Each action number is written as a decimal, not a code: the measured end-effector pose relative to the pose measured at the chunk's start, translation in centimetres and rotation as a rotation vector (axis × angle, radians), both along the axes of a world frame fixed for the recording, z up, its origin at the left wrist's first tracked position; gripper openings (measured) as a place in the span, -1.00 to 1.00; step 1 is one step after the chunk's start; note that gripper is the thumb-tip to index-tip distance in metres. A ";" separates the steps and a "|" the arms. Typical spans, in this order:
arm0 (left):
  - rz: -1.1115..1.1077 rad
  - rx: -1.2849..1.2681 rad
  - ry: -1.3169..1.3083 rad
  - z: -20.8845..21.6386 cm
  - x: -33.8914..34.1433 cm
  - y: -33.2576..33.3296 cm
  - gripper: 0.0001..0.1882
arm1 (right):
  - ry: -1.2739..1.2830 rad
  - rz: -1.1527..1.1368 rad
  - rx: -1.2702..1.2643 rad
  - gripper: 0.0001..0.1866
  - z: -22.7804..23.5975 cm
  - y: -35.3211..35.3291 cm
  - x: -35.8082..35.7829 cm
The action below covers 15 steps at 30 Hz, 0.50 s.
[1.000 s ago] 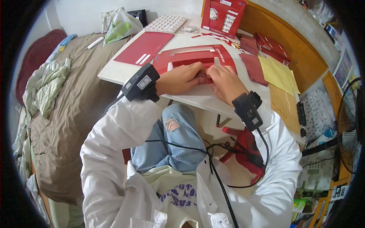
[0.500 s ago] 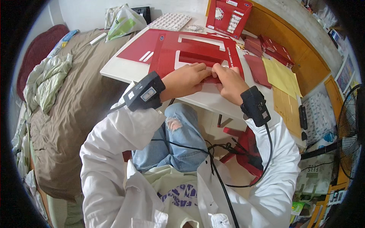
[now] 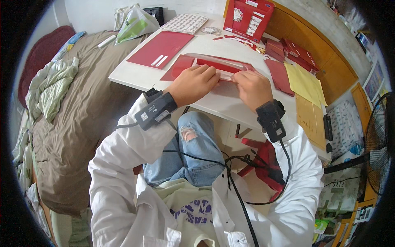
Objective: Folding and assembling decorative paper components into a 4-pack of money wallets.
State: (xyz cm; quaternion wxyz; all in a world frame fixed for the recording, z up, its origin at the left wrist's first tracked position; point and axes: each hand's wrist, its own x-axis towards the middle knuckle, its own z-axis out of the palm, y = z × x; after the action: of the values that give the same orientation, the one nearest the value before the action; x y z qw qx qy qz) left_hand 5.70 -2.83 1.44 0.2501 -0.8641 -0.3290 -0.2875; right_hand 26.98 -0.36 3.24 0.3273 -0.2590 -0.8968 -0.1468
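A red printed card sheet (image 3: 177, 68) with cut-out windows is tilted at the table's near side, so I see it foreshortened. Clear plastic film (image 3: 222, 60) shines along its upper part. My left hand (image 3: 196, 83) has its fingers closed on the near edge of the sheet. A short way to the right, my right hand (image 3: 252, 85) pinches the same edge. Between the two hands a strip of clear film and card edge shows. The fingertips of both hands are partly hidden. To the left lies a flat dark red card (image 3: 161, 48) with two white slots.
A red display box (image 3: 249, 18) stands at the back of the white table (image 3: 133, 74). Dark red cards (image 3: 299, 55) and yellow sheets (image 3: 305, 82) lie on the right. Red scraps (image 3: 242, 40) are scattered behind the sheet. A white patterned sheet (image 3: 185, 23) lies at the far left.
The red sheet has tipped from facing me to a foreshortened angle, uncovering more of the table and the flat dark red card. My hands have moved apart along its near edge.
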 end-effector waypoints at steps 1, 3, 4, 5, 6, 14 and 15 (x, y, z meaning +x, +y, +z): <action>-0.023 0.018 0.024 0.0 -0.1 -0.1 -0.76 | 0.001 0.000 0.000 -0.89 -0.1 -0.2 -0.1; -0.043 0.036 0.048 0.1 -0.4 0.0 -0.80 | -0.012 -0.015 0.047 -0.88 -0.1 -0.8 -0.5; -0.043 0.032 0.054 0.2 -0.5 0.2 -0.81 | -0.012 -0.012 0.048 -0.88 0.1 -1.1 -0.9; -0.042 0.029 0.060 0.2 -0.7 0.4 -0.82 | -0.011 0.017 0.085 -0.88 0.4 -1.4 -1.3; -0.043 0.030 0.059 0.3 -0.5 0.3 -0.82 | -0.012 0.041 0.123 -0.88 0.5 -1.5 -1.4; -0.050 -0.081 -0.036 0.6 -1.7 0.1 -0.69 | -0.081 -0.002 0.115 -0.88 0.2 -0.9 -0.2; -0.051 -0.080 -0.038 0.5 -1.6 0.2 -0.65 | -0.091 0.010 0.122 -0.87 0.2 -0.9 -0.1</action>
State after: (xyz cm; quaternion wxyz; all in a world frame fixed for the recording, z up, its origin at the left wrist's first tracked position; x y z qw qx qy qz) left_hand 4.14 -2.61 1.98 0.2016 -0.8759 -0.3226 -0.2967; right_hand 26.85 -1.28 3.42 0.3022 -0.2270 -0.9015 -0.2109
